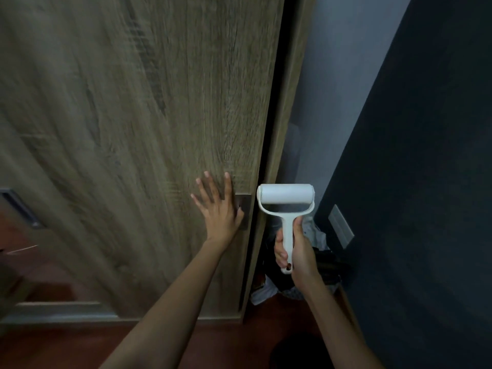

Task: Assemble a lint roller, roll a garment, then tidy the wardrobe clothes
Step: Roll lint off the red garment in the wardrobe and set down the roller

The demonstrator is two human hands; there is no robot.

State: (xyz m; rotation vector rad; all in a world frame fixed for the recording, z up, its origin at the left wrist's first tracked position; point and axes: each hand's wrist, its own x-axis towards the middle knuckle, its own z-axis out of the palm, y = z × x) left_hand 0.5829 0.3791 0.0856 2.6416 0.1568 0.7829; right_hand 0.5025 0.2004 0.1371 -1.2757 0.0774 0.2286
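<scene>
Head view, looking down along both bare forearms. Left hand (218,206), centre of the frame: fingers spread and released, palm flat against the wood-grain wardrobe door (138,115), thumb at the dark recessed pull (243,211) set near the door's right edge. The door fills the left and upper-centre of the frame; a dark gap runs down its right edge, with a second wooden panel edge (282,134) just beyond.

Right hand (296,249), lower centre-right: fingers clenched around the handle of the white lint roller (286,206), held upright in the air, its roll horizontal on top and level with the door pull, just right of the gap. Below and behind this hand, at the foot of the opening, lie crumpled clothes (316,235), dark and pale, detail unclear.

Right side of the frame: a dark wall (426,182) carrying a pale switch plate (341,227). Reddish-brown floor (234,342) along the bottom
</scene>
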